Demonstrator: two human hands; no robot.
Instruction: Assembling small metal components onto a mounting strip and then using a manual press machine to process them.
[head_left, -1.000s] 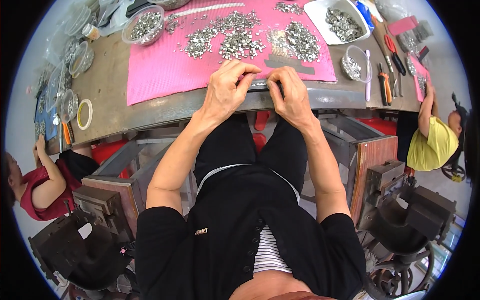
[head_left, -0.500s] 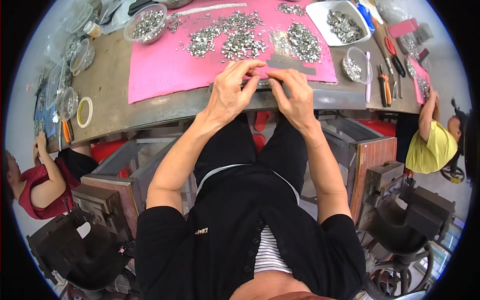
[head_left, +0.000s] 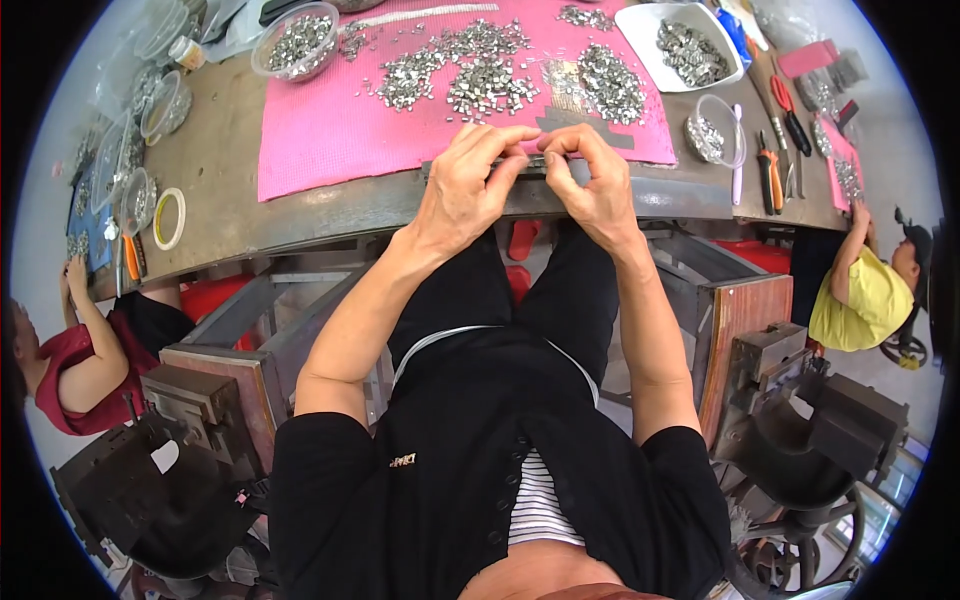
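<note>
My left hand (head_left: pixel 463 185) and my right hand (head_left: pixel 597 190) meet at the near edge of the pink mat (head_left: pixel 310 150). On both, thumb and index finger are bent toward each other in a pinch. Whatever lies in the fingertips is too small or too hidden to name. Beneath them, a narrow dark metal bar (head_left: pixel 534 168) shows at the table's front edge. Just beyond the right hand lies a stepped grey flat piece (head_left: pixel 585 132). Farther back, loose piles of small shiny metal pieces (head_left: pixel 490 88) cover the mat, with another pile (head_left: pixel 612 85) at its right.
A clear round tub (head_left: pixel 296 42) and a white tray (head_left: pixel 690 48) of metal pieces flank the mat. At right are a clear cup (head_left: pixel 707 138), orange-handled pliers (head_left: pixel 770 180) and red-handled pliers (head_left: pixel 790 115). A tape roll (head_left: pixel 170 220) lies left. Two other people work at either side.
My left index fingertip has shifted slightly right, toward my right hand. The right thumb and index finger have moved a little. The piles look the same.
</note>
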